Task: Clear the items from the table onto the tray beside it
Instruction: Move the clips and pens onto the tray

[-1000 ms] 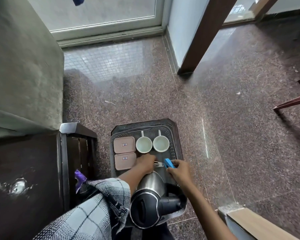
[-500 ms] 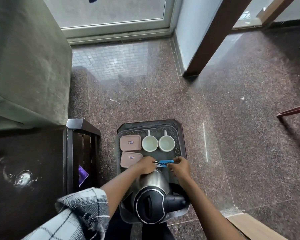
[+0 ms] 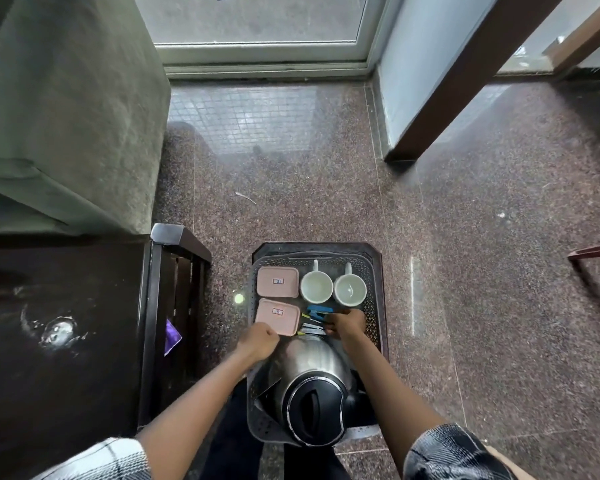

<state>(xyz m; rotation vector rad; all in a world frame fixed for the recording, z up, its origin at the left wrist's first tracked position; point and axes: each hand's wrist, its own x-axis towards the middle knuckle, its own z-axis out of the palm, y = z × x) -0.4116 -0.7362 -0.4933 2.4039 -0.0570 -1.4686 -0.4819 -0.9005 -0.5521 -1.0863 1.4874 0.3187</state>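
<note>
A grey perforated tray [image 3: 373, 308] sits on a dark stool on the floor. On it are two pink lidded boxes [image 3: 277, 281] [image 3: 277, 315], two white cups [image 3: 316, 287] [image 3: 350, 289], a steel kettle with a black lid [image 3: 314, 386], and a small pile of sachets [image 3: 316, 315] with a blue one on top. My right hand [image 3: 347, 323] is over the pile, its curled fingertips pinching the sachets. My left hand [image 3: 258, 341] is curled into a fist at the near corner of the nearer pink box, with nothing visible in it.
A dark wooden table [image 3: 59, 334] stands to the left, with a purple wrapper [image 3: 171, 336] in its side slats. A grey-green sofa [image 3: 66, 109] is behind it. Speckled stone floor surrounds the tray, and a red chair leg [image 3: 593, 252] is at the right.
My left hand let go of the sachets and drew back left toward the pink box. My right hand lowered the blue sachet onto the tray beside the cups.
</note>
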